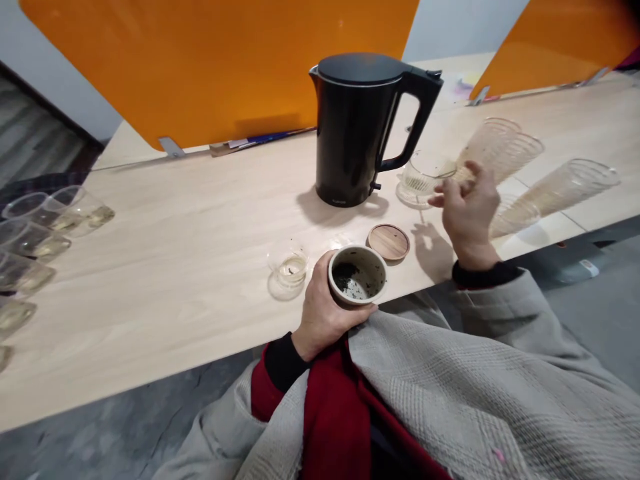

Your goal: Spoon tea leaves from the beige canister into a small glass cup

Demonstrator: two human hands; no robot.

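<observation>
Pale wood desk (pixel 175 220), orange partition (pixel 225 60) at the back. Black electric kettle (pixel 345 120) stands upright mid-desk, spout to the left, handle to the right, lid down. Keep sleeves and elbows off it; treat as hot, though no steam shows. Nested stacks of clear cups (pixel 565 187) sit just beyond the right hand, so watch the knuckles there. Row of clear cups with pale liquid (pixel 35 230) at far left, well apart from the work.

Ceramic jar (pixel 373 272) is at the desk's front edge, mouth up, dark tea leaves (pixel 345 273) banked to one side inside, bits on the wall. Can't tell if its base rests on the desk. Left hand (pixel 320 307) wraps the side, thumb by the rim. Good hold; I'd keep it level and further in from the edge so leaves don't spill.

Right hand (pixel 470 207) is raised, fingers curled, thumb near fingertips, by the rim of a ribbed glass vessel (pixel 417 181). Blurry: can't tell if it's pinching anything. If gripping, hold the rim lightly; thin glass tips easily.

Small clear cup (pixel 290 268) with a little liquid is just left of the jar; wooden disc (pixel 389 242), lid or coaster, just behind it. Mind both.

Text: small lettering low on kettle, maybe "SUPOR", not certain. White label (pixel 590 268) under the desk at right, unreadable.
</observation>
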